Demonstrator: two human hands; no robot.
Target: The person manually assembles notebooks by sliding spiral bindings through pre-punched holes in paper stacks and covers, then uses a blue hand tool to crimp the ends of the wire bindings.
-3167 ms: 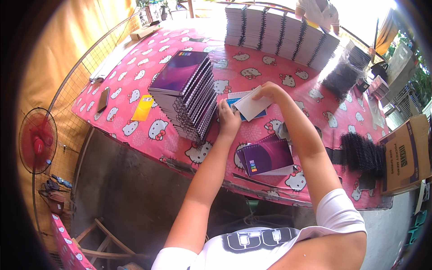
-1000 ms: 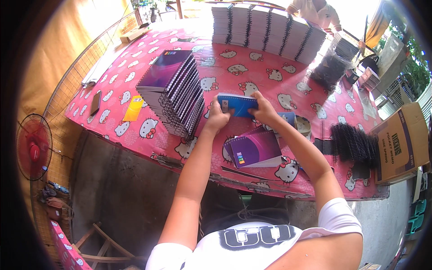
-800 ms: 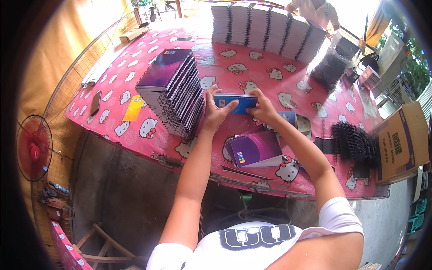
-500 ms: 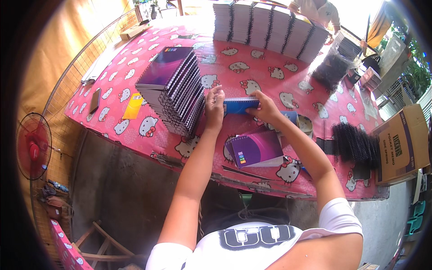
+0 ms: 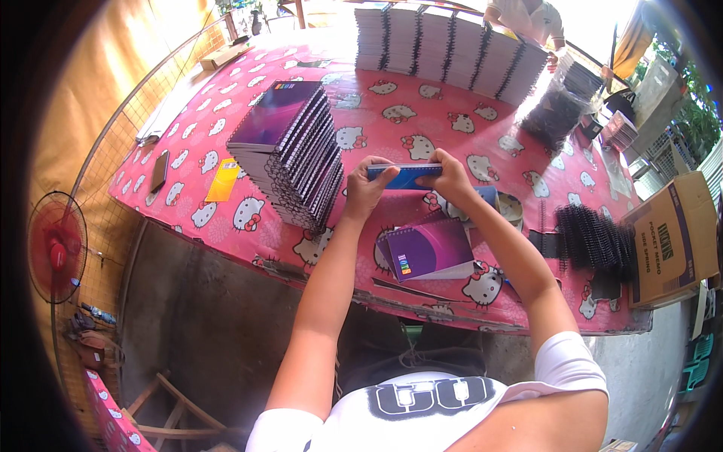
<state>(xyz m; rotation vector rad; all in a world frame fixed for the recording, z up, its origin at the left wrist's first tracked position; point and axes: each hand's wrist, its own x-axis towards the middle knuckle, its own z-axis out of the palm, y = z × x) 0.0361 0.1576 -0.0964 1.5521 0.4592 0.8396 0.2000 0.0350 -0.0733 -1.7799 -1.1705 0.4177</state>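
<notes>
Both my hands hold a small blue notepad (image 5: 407,178) above the pink patterned table, with its punched edge turned upward. My left hand (image 5: 367,184) grips its left end, thumb across the blue face. The right end sits between the thumb and fingers of my right hand (image 5: 449,179). To the left rises a tall stack of purple spiral notebooks (image 5: 290,151). Just below my hands lie several loose purple covers or pads (image 5: 431,248), slightly fanned, with white sheets under them. A bunch of black spiral binding coils (image 5: 595,242) lies right of my right forearm.
A long row of thick spiral-bound stacks (image 5: 448,53) stands at the back, with another person (image 5: 527,19) behind it. A cardboard box (image 5: 672,241) rests at the right edge. A yellow card (image 5: 223,179) and a phone-like dark slab (image 5: 159,172) lie left. A red fan (image 5: 57,252) stands beyond.
My left hand has closed onto the left end of the blue notepad, its thumb now across the face. The pad and my right hand have shifted slightly right.
</notes>
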